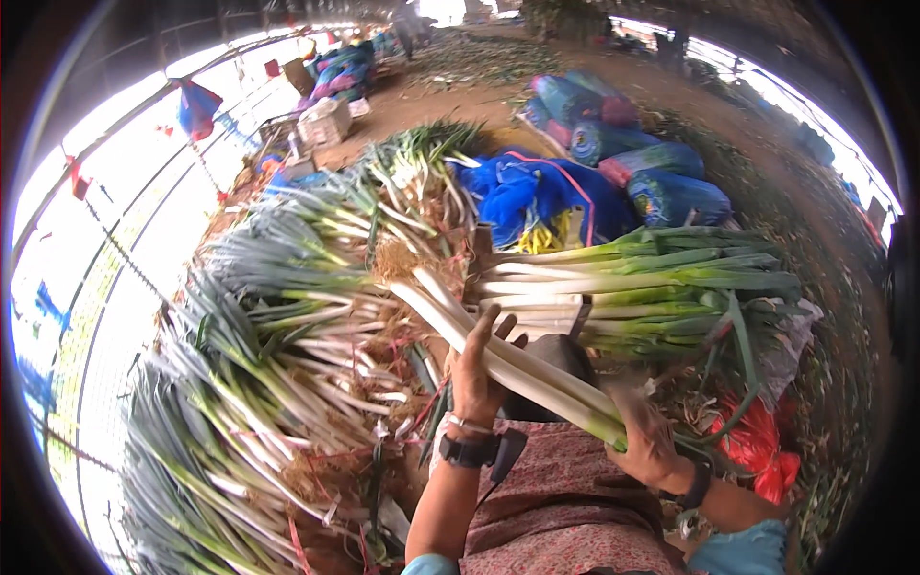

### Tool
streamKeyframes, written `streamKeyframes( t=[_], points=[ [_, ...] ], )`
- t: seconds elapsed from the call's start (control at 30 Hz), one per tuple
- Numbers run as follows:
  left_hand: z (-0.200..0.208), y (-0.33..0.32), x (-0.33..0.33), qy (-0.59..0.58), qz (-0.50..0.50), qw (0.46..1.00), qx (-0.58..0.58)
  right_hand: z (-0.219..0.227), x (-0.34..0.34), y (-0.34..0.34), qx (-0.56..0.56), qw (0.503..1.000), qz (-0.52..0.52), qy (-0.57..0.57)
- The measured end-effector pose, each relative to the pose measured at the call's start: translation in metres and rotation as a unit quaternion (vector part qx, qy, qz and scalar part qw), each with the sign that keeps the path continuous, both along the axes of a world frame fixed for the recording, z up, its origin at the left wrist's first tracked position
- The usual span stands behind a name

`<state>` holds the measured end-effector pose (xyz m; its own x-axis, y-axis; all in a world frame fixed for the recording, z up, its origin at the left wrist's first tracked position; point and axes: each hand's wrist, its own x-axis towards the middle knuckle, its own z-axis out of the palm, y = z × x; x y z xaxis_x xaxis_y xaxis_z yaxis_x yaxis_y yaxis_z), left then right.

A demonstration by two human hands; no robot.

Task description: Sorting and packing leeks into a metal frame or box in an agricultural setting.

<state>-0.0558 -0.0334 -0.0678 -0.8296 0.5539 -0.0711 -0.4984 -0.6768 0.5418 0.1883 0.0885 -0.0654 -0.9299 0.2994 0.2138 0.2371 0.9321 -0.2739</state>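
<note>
Two or so thick white leeks [551, 385] slant across in front of my lap, their brown roots [391, 261] pointing up and away to the left. My left hand [471, 374] is closed around the white stalks partway along. At their green lower end, my right hand [647, 443] grips the leeks; its fingers are partly blurred. Just beyond lies a stack of cleaner leeks [661, 280], white ends to the left and green leaves to the right. Rooted, untrimmed leeks [259, 383] cover the ground along my left side.
A blue mesh sack [522, 196] lies behind the stack, with several filled blue bags [676, 199] beyond it. To the lower right sits a red plastic bag [762, 446]. A white crate [326, 122] stands far left. Leaf scraps litter the ground at right.
</note>
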Motion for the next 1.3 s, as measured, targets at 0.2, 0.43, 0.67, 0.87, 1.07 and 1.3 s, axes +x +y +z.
streamKeyframes(
  t=[0.2,0.43,0.67,0.87,1.07,1.3],
  points=[
    [-0.002,-0.033,0.002,0.063,0.037,0.996,0.054,-0.011,-0.016,0.000,-0.221,0.973,0.060,-0.010],
    [0.001,-0.043,0.005,0.006,0.105,0.994,-0.032,0.008,-0.037,-0.005,-0.294,0.954,0.046,-0.022],
    [0.006,-0.060,0.000,0.044,0.140,0.989,0.032,-0.027,-0.014,-0.032,-0.053,0.994,0.088,0.034],
    [0.055,-0.056,0.019,0.086,0.110,0.988,0.072,-0.007,0.014,-0.037,-0.012,0.997,-0.017,0.068],
    [0.075,-0.074,-0.028,-0.026,-0.050,0.972,0.228,0.052,0.075,-0.034,0.057,0.993,-0.076,0.068],
    [0.039,0.024,0.016,0.087,-0.146,0.967,0.188,0.127,0.190,-0.033,0.211,0.933,-0.291,0.023]
  ],
)
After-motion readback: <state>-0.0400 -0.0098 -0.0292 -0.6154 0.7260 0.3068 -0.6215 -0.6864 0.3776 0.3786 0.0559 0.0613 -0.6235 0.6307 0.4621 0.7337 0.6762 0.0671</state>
